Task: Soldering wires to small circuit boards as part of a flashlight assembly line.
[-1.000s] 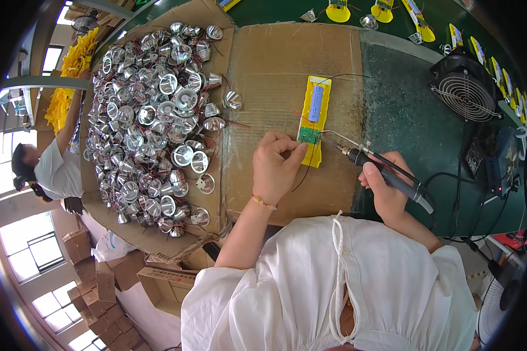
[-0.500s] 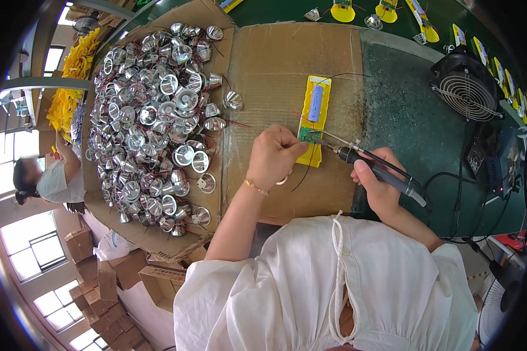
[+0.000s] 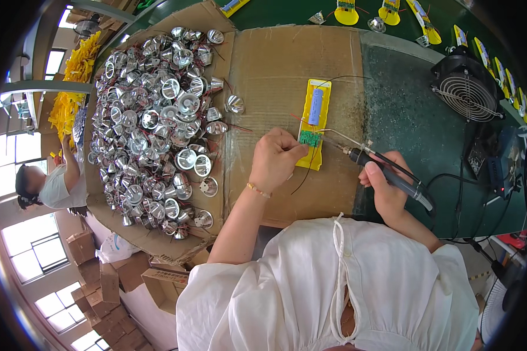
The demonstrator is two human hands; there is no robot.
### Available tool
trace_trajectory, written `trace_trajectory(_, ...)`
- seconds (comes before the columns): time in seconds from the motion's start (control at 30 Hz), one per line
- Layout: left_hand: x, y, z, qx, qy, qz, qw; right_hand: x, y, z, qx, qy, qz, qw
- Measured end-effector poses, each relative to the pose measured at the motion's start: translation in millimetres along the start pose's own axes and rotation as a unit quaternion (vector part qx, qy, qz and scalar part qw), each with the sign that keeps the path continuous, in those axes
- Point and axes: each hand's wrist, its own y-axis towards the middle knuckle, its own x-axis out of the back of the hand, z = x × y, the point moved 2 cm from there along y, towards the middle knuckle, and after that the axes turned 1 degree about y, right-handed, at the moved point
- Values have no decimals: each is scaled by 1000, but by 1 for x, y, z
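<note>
A yellow plastic housing (image 3: 318, 160) lies on cardboard in front of me, with a blue cylindrical battery cell (image 3: 316, 106) in its far half. Below the cell sits a small green circuit board (image 3: 310, 138), with thin red and black wires around it. My left hand (image 3: 275, 157) is pinched closed at the board's left edge; whatever is between its fingertips is hidden. In my right hand (image 3: 386, 182) is a soldering iron (image 3: 395, 179), gripped like a pen. Its tip points left toward the board, and a thin bent metal tube (image 3: 344, 137) runs alongside.
Many silver reflector cups (image 3: 152, 120) with wires are heaped in a cardboard tray at left. A black fan (image 3: 465, 88) with a wire guard stands at right, near black cables. More yellow housings (image 3: 346, 13) line the far edge. Another person (image 3: 58, 184) works at far left.
The soldering iron has drawn back to the right, its tip away from the board, so more of the board shows. My left hand keeps its pinch at nearly the same place.
</note>
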Motion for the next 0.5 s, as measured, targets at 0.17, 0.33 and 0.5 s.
trace_trajectory(0.17, -1, 1, 2, 8, 30, 9, 999, 14, 2, -4, 18, -6, 3, 1000)
trace_trajectory(0.33, 15, -11, -11, -94, 41, -21, 994, 31, 3, -5, 25, -6, -40, 999)
trace_trajectory(0.5, 17, -11, -14, -44, 165, 42, 984, 45, 9, -4, 91, -36, -52, 994)
